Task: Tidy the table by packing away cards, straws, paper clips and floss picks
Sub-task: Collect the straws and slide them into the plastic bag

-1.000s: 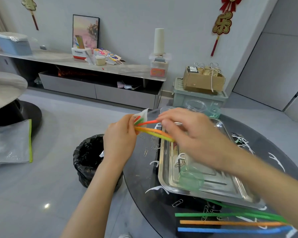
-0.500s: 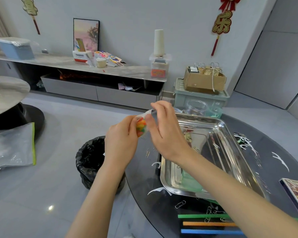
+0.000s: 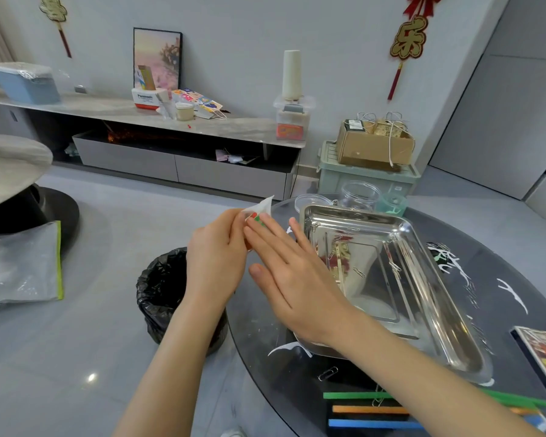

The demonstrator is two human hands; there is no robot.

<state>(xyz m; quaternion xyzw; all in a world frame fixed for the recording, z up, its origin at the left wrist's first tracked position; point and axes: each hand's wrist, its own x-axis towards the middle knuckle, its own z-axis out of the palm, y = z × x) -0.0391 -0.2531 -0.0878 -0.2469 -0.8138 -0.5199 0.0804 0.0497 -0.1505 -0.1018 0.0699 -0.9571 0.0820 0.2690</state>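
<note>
One straw bundle (image 3: 254, 218): just left of the frame's centre, held between your two hands above the left rim of the table (image 3: 259, 339). Only its red, green and orange ends show.
Axis: most of the bundle's length is buried in your fist, so you cannot read it fully. The visible ends face right, toward your other palm.
Wrapper (image 3: 263, 205): clear plastic round the bundle, its loose tip pointing to the upper right.
Left hand (image 3: 216, 257): fingers curled tight round wrapper and bundle.
Right hand (image 3: 297, 279): flat, with its fingers (image 3: 267, 239) straight, slightly spread and touching the straw ends.
Change: a second ago the straws stuck out long to the right of your fist and you pinched them. Half a second ago you pinched at the wrapper's mouth, and now that hand has flattened.
Loose straws (image 3: 366, 409): green, orange and blue, at lower right on the table, lying left to right across the frame.
Tray (image 3: 438, 310): steel, just right of your hands, with paper clips (image 3: 358, 272) scattered in it.
Card deck (image 3: 542, 351): on the table at the right edge.
Bin (image 3: 161, 285): black-lined, on the floor below your left wrist.
</note>
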